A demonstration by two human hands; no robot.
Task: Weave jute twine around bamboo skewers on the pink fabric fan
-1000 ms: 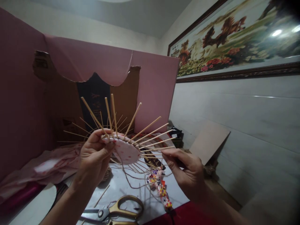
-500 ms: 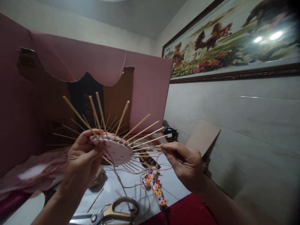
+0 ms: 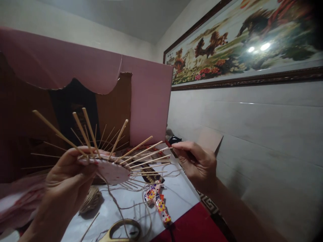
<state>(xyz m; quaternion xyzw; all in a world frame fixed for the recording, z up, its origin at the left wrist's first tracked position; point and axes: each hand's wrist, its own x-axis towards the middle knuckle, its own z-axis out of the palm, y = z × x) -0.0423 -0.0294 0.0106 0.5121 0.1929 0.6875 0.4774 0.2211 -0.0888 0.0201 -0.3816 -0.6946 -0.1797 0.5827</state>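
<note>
My left hand grips the near left rim of a round base covered in white cloth with red spots. Thin wooden sticks fan out from its edge, and brown twine runs along the rim between them. On the right, my right hand is closed in a pinch on a strand of twine, drawn out from the rim past the stick tips. Another length of twine hangs from the base to the table. A ball of twine lies below my left hand.
Scissors with gold-coloured handles, a loose stick and a flower-patterned glue gun lie on the white table covering. Behind stands a large pink cardboard box. Pink cloth is heaped at left.
My right hand has moved slightly up, with the twine now passing above several stick tips. My left hand and the base sit further left and lower, as the whole view has shifted.
</note>
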